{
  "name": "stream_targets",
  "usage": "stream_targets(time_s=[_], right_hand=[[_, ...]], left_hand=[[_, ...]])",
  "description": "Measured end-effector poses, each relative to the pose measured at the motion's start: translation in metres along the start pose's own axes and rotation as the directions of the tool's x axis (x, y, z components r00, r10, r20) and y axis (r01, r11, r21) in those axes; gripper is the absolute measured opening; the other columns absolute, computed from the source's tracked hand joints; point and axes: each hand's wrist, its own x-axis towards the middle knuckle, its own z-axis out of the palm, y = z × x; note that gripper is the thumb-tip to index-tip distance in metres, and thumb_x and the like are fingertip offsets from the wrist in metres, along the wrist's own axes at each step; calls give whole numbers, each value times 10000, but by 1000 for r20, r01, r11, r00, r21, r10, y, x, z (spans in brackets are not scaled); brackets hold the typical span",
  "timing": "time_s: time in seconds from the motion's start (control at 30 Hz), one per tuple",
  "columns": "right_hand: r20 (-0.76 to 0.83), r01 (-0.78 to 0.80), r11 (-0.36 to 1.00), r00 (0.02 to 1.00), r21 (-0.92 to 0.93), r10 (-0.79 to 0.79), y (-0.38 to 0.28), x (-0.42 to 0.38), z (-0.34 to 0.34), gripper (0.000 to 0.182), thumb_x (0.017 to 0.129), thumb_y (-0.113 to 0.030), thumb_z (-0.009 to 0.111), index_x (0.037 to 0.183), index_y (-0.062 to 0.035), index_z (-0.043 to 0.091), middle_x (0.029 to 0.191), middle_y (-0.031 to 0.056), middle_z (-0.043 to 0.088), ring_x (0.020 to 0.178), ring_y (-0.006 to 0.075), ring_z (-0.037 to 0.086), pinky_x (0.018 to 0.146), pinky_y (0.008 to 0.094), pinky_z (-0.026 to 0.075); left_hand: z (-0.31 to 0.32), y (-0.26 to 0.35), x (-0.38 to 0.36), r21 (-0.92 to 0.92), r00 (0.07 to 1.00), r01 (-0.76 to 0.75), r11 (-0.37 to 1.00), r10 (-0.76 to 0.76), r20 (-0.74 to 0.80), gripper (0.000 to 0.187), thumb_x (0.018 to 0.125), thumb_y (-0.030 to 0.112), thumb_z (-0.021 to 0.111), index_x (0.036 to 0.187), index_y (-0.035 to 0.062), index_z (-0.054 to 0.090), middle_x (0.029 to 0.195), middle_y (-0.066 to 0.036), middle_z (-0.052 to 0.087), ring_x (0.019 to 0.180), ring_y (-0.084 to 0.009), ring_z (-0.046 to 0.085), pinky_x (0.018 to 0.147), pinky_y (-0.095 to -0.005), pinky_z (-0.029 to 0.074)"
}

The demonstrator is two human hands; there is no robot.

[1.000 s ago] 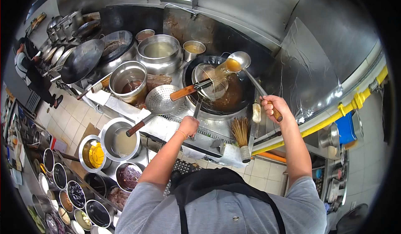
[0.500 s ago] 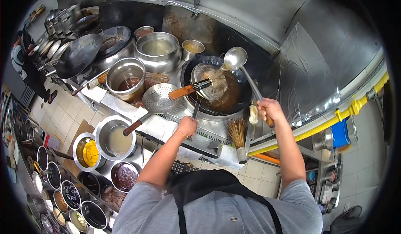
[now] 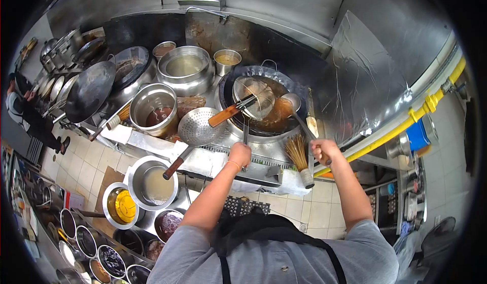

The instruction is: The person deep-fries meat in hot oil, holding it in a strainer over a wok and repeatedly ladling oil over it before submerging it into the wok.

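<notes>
My left hand (image 3: pixel 239 155), with a band at the wrist, is closed round the metal handle of a dark wok (image 3: pixel 236 83). My right hand (image 3: pixel 324 151) grips the handle of a ladle (image 3: pixel 307 128), whose bowl is dipped at the right side of the brown liquid (image 3: pixel 274 122) in the wok. A round mesh strainer (image 3: pixel 261 101) rests over the wok's left part, its wooden handle (image 3: pixel 224 115) sticking out past the rim. Nothing touches that handle. Beside the wok lies a perforated skimmer (image 3: pixel 199 126) with a wooden grip.
A bamboo brush (image 3: pixel 297 154) stands right of the wok. Left and behind are a pot of reddish-brown liquid (image 3: pixel 153 112), a large pot (image 3: pixel 183 67) and another wok (image 3: pixel 91 91). Bowls with pale liquid (image 3: pixel 157 185) and yellow oil (image 3: pixel 124 206) sit nearer me. Another person (image 3: pixel 30 111) stands far left.
The ladle has come down from above the strainer, where liquid ran from it, into the wok's liquid. My right hand has lowered. My left hand keeps its grip; the view has shifted slightly.
</notes>
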Motion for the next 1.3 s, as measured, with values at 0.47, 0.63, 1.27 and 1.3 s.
stream_targets(time_s=[0.47, 0.63, 1.27, 1.3], right_hand=[[167, 45, 974, 982, 222, -83, -54, -48, 54, 93, 859, -75, 514, 816, -5, 472, 600, 7, 465, 401, 40, 391, 311, 173, 309], [-15, 210, 978, 977, -8, -211, -63, -45, 77, 148, 839, -66, 537, 707, -21, 488, 582, 24, 484, 407, 71, 414, 330, 206, 327], [-23, 77, 997, 997, -27, -77, 1, 2, 19, 211, 804, -88, 549, 607, -24, 512, 490, 44, 482, 394, 158, 467, 357, 290, 378], [129, 23, 989, 991, 147, -42, 0, 5, 3, 171, 843, -57, 510, 676, -28, 491, 513, 2, 432, 383, 108, 414, 331, 234, 330]], left_hand=[[-30, 27, -5, -608, 951, 309, 731, -220, 219, 141, 842, 84, 448, 840, 0, 562, 551, -69, 533, 394, -183, 491, 350, -323, 354], [-27, 23, -7, -782, 949, 310, 541, -231, 216, 133, 852, 48, 437, 829, 12, 563, 551, -73, 515, 389, -172, 480, 346, -311, 345], [-37, 31, -18, -908, 879, 371, 194, -389, 276, 87, 845, 90, 496, 839, 34, 562, 576, -36, 514, 383, -148, 455, 326, -278, 345], [-39, 35, -18, -904, 877, 378, 200, -389, 281, 87, 845, 90, 496, 839, 34, 562, 576, -36, 514, 383, -148, 455, 326, -278, 345]])
